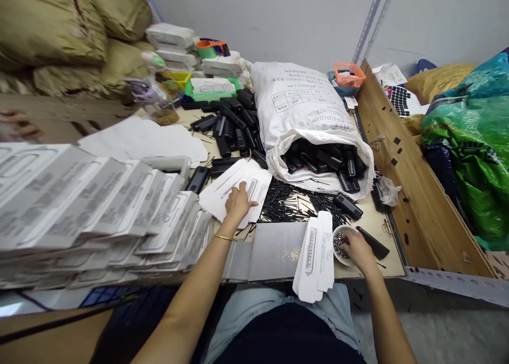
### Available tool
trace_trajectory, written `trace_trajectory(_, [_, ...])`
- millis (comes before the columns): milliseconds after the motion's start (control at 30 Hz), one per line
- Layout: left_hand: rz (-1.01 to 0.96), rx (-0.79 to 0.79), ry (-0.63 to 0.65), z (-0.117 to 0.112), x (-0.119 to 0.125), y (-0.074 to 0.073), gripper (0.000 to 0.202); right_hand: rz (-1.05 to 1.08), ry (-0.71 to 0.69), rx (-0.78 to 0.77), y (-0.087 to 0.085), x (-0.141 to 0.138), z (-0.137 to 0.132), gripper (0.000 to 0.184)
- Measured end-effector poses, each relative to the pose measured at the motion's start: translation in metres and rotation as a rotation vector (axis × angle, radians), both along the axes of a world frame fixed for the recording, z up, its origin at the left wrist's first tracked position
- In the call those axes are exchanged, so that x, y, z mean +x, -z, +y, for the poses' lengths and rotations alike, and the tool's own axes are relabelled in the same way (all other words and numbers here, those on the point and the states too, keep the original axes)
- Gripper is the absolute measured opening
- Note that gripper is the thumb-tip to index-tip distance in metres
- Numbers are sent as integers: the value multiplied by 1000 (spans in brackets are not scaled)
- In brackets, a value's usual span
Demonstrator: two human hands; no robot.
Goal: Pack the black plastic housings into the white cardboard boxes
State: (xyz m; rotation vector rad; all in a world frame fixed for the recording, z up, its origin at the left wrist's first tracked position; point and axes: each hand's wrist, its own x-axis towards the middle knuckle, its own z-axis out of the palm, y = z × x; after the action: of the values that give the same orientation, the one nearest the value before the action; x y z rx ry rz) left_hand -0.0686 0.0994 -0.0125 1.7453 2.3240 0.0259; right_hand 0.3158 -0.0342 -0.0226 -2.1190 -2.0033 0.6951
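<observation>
My left hand (238, 202) rests on a fan of flat white printed cartons (260, 186), its fingers and thumb apart. My right hand (358, 250) reaches into a small white bowl (342, 261) holding small shiny metal pieces (339, 243). Its fingers are bent together among them, and whatever the fingertips pinch is hidden. Just left of the bowl, more flat printed cartons (314, 250) overhang the table's front edge. They partly overlap a grey plate (274, 244) with pale crumbs on it. A black plastic case (373, 243) lies just right of the bowl.
Stacked white boxes (91, 205) fill the left side. An open white sack (306, 109) spills black cases, with thin black rods (278, 202) in front. A wooden side board (413, 167) bounds the right. Another person's hand (18, 125) shows at far left.
</observation>
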Motion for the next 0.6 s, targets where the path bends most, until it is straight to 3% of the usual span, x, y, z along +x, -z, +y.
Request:
trace_trajectory(133, [21,9,50,-4,0,-1,72,-43,-47,-20,17,-7,-4,10])
trace_trajectory(367, [182,104,29,-4,15,-2,78,46,6,29,20,-6,-9,15])
trace_trajectory(433, [161,187,124,8,33,-6,74,50,16,57,23,-6,-10,15])
trace_trajectory(600, [-41,264,561,65,100,-9,39,87,39,161,31,-8,-14,21])
